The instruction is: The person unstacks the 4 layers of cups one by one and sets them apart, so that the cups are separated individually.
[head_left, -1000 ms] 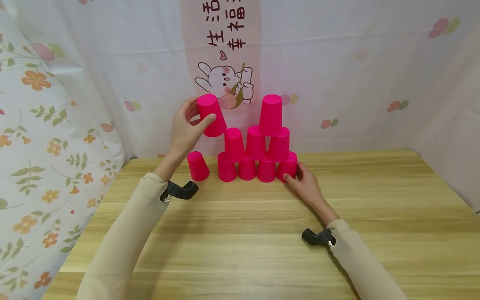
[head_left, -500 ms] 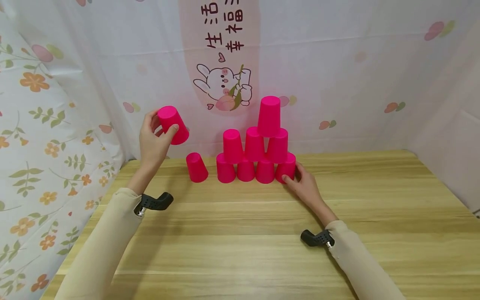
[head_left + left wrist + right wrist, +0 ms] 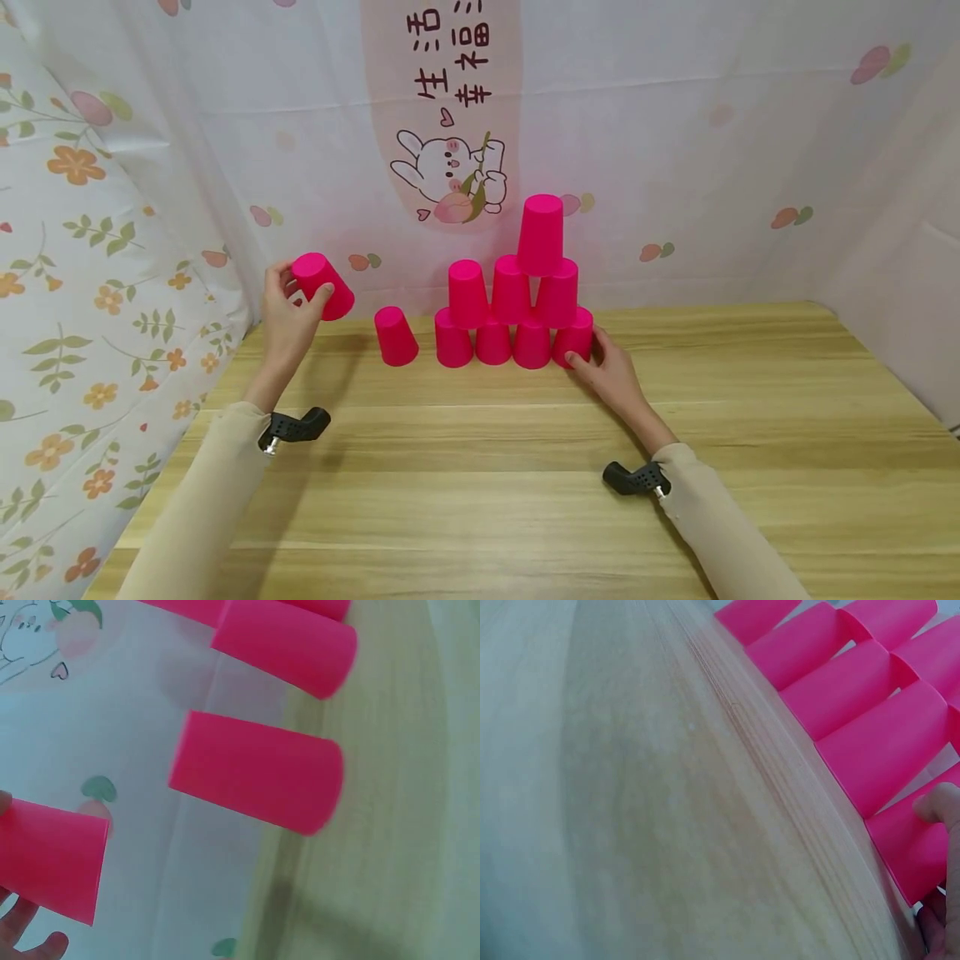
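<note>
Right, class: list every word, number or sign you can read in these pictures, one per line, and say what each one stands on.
"生活" on the pink banner of the backdrop cloth, left column; its top is cut off by the frame.
"幸福" on the same banner, right column, also partly cut off at the top.
A small heart sign beneath the left column, above the rabbit drawing.
Cups: no text.
Table: no text.

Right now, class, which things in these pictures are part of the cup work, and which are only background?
In use:
left hand gripping a tilted pink plastic cup
right hand touching the stacked pink cup pyramid
lone upturned pink cup

Background:
wooden table
rabbit-print curtain
</note>
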